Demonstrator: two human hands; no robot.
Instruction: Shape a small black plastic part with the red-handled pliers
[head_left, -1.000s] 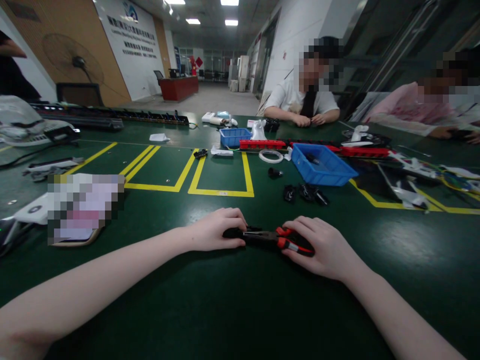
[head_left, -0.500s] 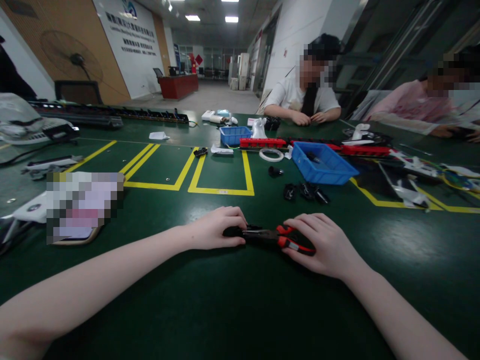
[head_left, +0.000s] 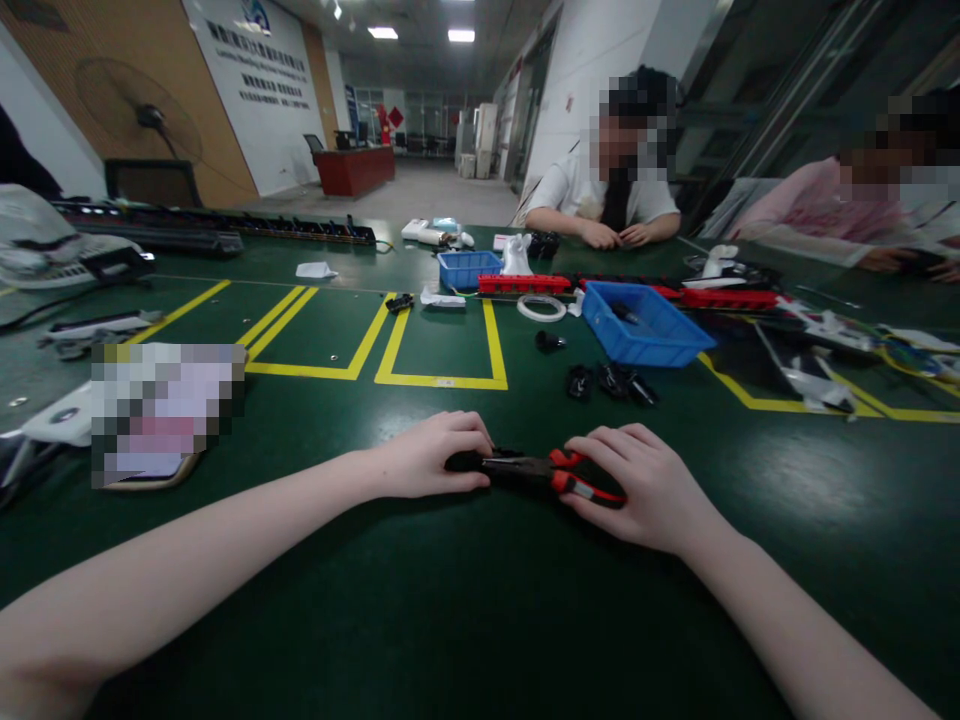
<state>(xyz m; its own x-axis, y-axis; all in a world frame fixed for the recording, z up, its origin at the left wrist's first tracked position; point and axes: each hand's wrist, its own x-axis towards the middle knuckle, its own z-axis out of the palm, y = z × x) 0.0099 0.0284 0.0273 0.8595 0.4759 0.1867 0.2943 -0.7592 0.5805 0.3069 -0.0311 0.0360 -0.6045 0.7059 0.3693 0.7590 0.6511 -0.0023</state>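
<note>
My right hand [head_left: 634, 485] is closed around the red and black handles of a pair of long-nose pliers [head_left: 566, 473]. The jaws point left and reach a small black part [head_left: 466, 462], which my left hand [head_left: 442, 455] pinches between thumb and fingers. Most of that part is hidden by my fingers, so its exact kind does not show. Whether the jaws grip it or only touch it, I cannot tell. Beyond my hands, several small black parts [head_left: 613, 382] lie on the green table [head_left: 480, 610], with a black cylindrical piece [head_left: 550, 341] farther back.
A blue bin [head_left: 652, 335] holding dark parts stands past the black parts, with a smaller blue bin [head_left: 469, 268] behind. A white ring [head_left: 541, 308] and red strips [head_left: 525, 284] lie nearby. At left is a phone [head_left: 176, 415]. Two people sit across the table.
Both hands keep nearly the same pose. The pliers and right hand appear very slightly farther left, along with a small shift of the whole view.
</note>
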